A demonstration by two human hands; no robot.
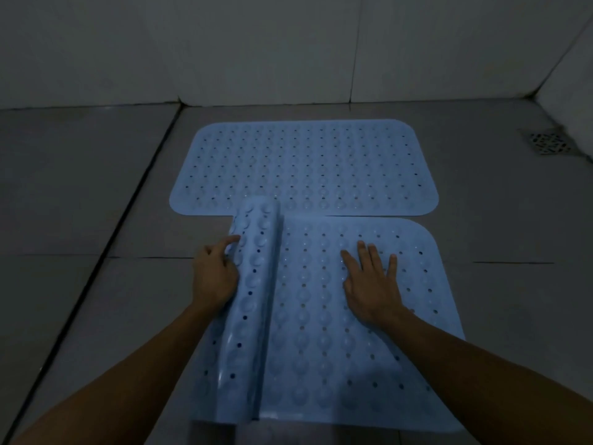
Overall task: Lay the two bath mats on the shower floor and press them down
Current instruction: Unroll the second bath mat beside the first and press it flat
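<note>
Two pale blue perforated bath mats lie on the grey tiled shower floor. The far mat (305,165) is spread flat close to the back wall. The near mat (337,332) lies flat on its right part, while its left part is curled into a roll (253,284) showing suction cups. My left hand (215,274) rests against the left side of that roll, fingers curled around its edge. My right hand (369,277) lies flat, palm down and fingers spread, on the flat part of the near mat.
A metal floor drain (547,143) sits at the far right by the corner. White tiled walls (288,46) rise behind the far mat. Dark grout lines (134,200) cross the floor on the left. The light is dim.
</note>
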